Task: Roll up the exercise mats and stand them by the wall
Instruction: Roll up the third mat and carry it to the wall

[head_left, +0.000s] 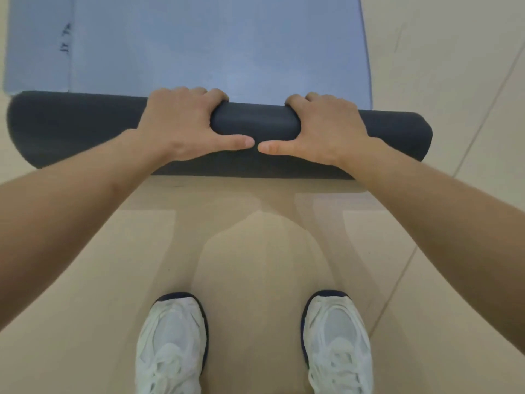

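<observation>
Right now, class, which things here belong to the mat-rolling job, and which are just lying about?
Belong to the job: roll of mat, held by left hand and right hand; flat blue mat not yet rolled; second blue mat at the left edge.
Just there: white shoes; tiled floor.

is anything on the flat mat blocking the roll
Nothing visible. The left hand and right hand grip the roll, and the flat mat ahead shows nothing on it.
</observation>
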### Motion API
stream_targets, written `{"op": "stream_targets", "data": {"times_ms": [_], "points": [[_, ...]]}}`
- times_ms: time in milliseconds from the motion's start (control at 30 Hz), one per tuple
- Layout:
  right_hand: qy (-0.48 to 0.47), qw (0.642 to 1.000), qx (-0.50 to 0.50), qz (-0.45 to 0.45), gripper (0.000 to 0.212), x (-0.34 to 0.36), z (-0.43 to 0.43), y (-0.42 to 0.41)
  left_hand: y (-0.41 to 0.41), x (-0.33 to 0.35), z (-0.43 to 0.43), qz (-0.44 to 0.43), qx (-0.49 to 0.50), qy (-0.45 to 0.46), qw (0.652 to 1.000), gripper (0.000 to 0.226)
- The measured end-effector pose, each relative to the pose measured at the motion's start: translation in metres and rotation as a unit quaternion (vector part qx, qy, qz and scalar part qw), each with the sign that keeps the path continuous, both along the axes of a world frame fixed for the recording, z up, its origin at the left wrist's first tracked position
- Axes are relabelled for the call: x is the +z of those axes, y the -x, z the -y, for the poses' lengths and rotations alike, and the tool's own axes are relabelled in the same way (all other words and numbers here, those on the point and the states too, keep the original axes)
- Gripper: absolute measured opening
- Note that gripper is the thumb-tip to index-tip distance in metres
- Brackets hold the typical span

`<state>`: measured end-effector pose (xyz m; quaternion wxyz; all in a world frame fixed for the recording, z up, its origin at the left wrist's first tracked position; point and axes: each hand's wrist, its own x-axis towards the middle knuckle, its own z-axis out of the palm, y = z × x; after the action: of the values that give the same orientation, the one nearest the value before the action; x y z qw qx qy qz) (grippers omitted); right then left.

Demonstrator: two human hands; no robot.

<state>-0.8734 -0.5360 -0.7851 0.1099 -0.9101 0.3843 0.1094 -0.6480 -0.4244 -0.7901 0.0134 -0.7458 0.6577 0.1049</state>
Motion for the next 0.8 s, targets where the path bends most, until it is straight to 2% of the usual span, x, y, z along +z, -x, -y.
{"op": "stream_targets", "data": {"times_ms": [100, 267, 333, 467, 600, 700, 800], "points": [[-0.048, 0.999, 0.010, -0.014, 0.092, 0.003, 0.018, -0.009, -0.008, 0.005, 0.020, -0.006, 0.027, -0.086, 0.996, 0.094], [-0.053, 0.998, 0.029, -0.031, 0.088, 0.009, 0.025, -0.016, -0.004, 0.016, 0.027, 0.030, 0.035, -0.108, 0.993, 0.094], [-0.112, 0.992, 0.016, -0.048, 0.087, 0.007, 0.019, -0.013, -0.002, 0.014, 0.021, 0.009, 0.044, -0.165, 0.985, 0.094], [-0.272, 0.958, -0.008, -0.087, 0.098, -0.011, -0.019, 0.009, 0.016, -0.002, -0.011, -0.089, 0.048, -0.283, 0.954, 0.099], [-0.313, 0.946, 0.008, -0.088, 0.083, -0.022, -0.072, 0.044, 0.046, -0.014, -0.068, -0.101, 0.032, -0.291, 0.951, 0.101], [-0.324, 0.941, 0.016, -0.096, 0.083, -0.019, -0.096, 0.055, 0.062, -0.015, -0.098, -0.106, 0.037, -0.308, 0.945, 0.099], [-0.318, 0.943, 0.019, -0.094, 0.084, -0.018, -0.096, 0.051, 0.064, -0.011, -0.109, -0.089, 0.069, -0.262, 0.958, 0.092]]}}
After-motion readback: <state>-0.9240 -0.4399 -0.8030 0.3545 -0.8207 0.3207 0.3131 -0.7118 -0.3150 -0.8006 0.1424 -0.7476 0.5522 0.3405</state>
